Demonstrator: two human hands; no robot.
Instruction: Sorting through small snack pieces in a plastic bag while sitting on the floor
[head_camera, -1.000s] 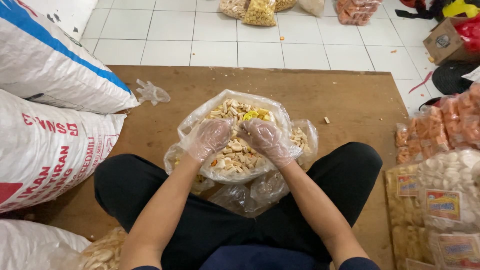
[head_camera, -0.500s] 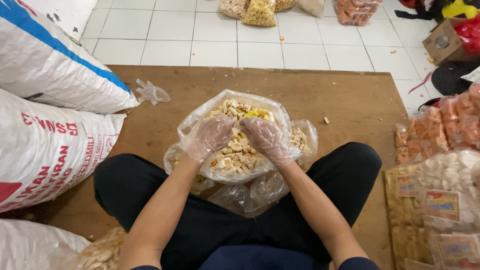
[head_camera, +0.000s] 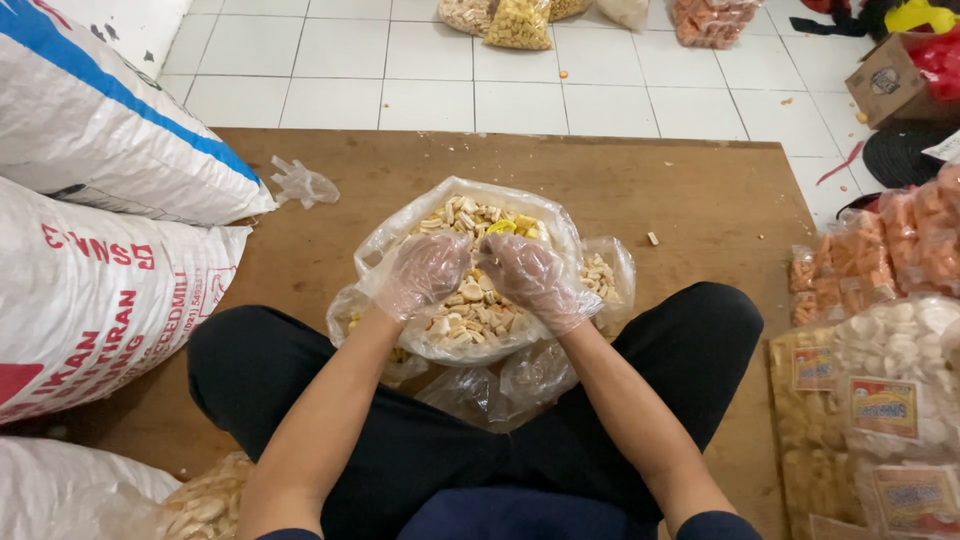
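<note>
1. The fingers (head_camera: 450, 250) of the left hand (head_camera: 425, 272), inside a thin clear plastic glove, are curled down into the pile of snack pieces; whether they close on any pieces I cannot tell, since the tips are buried.
2. The right hand (head_camera: 535, 278), gloved the same way, lies just beside the left, fingers bent and pressed into the same pile, the grip likewise hidden.
3. Both hands are inside the mouth of a clear plastic bag (head_camera: 400, 235) that sits open between the person's crossed legs on the wooden worktop (head_camera: 700, 200).
4. The bag holds a heap of pale crackers (head_camera: 470, 315) with a few yellow pieces (head_camera: 505, 227) near the far side. The yellow ones sit together, not spread through, so I judge the handling of the contents to be partway along; the bag is well filled but its mouth is open and unsealed.
5. Touching this bag are other loose clear bags (head_camera: 610, 275), one at the right with some crackers inside, others crumpled and near empty in front of the lap.
6. A spare crumpled glove (head_camera: 300, 183) lies on the worktop near the white woven sacks (head_camera: 110, 300) at the left.
7. At the right stand finished, labelled snack packs (head_camera: 880, 400), sealed, well apart from the open bag.
</note>
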